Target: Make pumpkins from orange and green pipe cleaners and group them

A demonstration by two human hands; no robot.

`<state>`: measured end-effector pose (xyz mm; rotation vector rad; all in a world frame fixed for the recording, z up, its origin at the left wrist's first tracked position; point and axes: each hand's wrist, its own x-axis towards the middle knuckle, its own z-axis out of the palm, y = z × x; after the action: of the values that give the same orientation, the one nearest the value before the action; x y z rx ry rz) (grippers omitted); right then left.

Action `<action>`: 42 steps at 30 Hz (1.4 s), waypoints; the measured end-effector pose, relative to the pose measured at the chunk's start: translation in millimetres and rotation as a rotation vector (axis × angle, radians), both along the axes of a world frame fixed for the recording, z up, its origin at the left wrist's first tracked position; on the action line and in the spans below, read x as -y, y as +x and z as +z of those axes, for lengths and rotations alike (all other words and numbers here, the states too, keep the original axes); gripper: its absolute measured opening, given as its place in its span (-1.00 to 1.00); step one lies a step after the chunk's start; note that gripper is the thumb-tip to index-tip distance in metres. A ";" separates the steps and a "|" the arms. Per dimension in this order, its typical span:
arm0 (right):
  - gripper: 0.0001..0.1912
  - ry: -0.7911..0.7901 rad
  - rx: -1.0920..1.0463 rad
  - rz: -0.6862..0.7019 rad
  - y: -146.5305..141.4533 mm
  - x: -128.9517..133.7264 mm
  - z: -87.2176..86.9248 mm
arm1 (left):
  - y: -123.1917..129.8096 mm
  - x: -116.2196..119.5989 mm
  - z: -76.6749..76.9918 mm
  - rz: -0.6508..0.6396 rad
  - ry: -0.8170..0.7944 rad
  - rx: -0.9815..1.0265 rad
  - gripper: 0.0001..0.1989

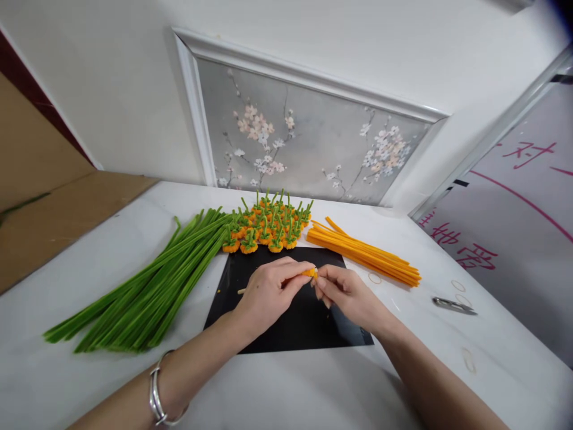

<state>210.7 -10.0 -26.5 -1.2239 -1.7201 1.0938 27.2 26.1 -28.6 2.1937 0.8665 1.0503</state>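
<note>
Over the black mat [286,328], my left hand [271,292] pinches a small, bunched orange pipe cleaner [310,272] between thumb and fingers. Fingertips of my right hand [344,292] are closed at the right end of the same piece, touching it. Its exact shape is partly covered by the fingers. Just beyond the mat stand several little orange pipe-cleaner pumpkins [275,242] with green tops and upright stems. A bundle of straight orange pipe cleaners [367,254] lies beyond my right hand, and a spread of long green pipe cleaners [152,292] lies to the left.
On the right of the white table [430,370] lie a small metal cutting tool [454,306] and several thin rubber bands [468,361]. A short pale stick [242,291] pokes out beside my left hand. Cardboard [76,221] borders the left; a framed floral panel [308,137] backs the table.
</note>
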 end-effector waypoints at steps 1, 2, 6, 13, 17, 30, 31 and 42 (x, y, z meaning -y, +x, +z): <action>-0.73 0.017 0.029 -0.001 0.2 1.1 0.1 | -0.5 -0.2 0.1 0.003 -0.001 -0.008 -0.76; -0.76 0.037 0.063 -0.010 0.3 2.1 0.0 | -0.9 -0.4 0.4 0.006 -0.003 -0.012 -0.76; -0.81 0.207 0.229 -0.103 -1.1 4.9 -1.9 | -1.7 -1.1 3.5 -0.002 -0.014 -0.020 -0.77; -0.86 0.500 0.425 -0.204 -2.5 3.2 -7.7 | -0.9 -0.8 5.2 -0.036 -0.046 -0.009 -0.78; -0.86 0.541 0.453 -0.251 -1.4 2.4 -10.7 | -1.2 0.2 2.7 -0.037 -0.047 -0.026 -0.78; -0.70 0.144 0.020 -0.138 -9.1 4.8 -5.7 | 1.4 1.3 -3.4 0.032 0.205 -0.038 -0.82; -0.69 0.119 -0.033 -0.133 -10.3 4.5 -6.3 | 1.0 1.8 -4.3 0.045 0.253 -0.039 -0.82; -0.73 -0.084 -0.529 -0.184 -23.2 1.1 -21.1 | -1.1 9.0 -3.0 0.166 0.632 -0.305 -0.83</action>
<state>187.5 -11.0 -47.6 -1.0018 -1.1493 1.2500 26.1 17.1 -31.7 2.9088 0.9514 1.2074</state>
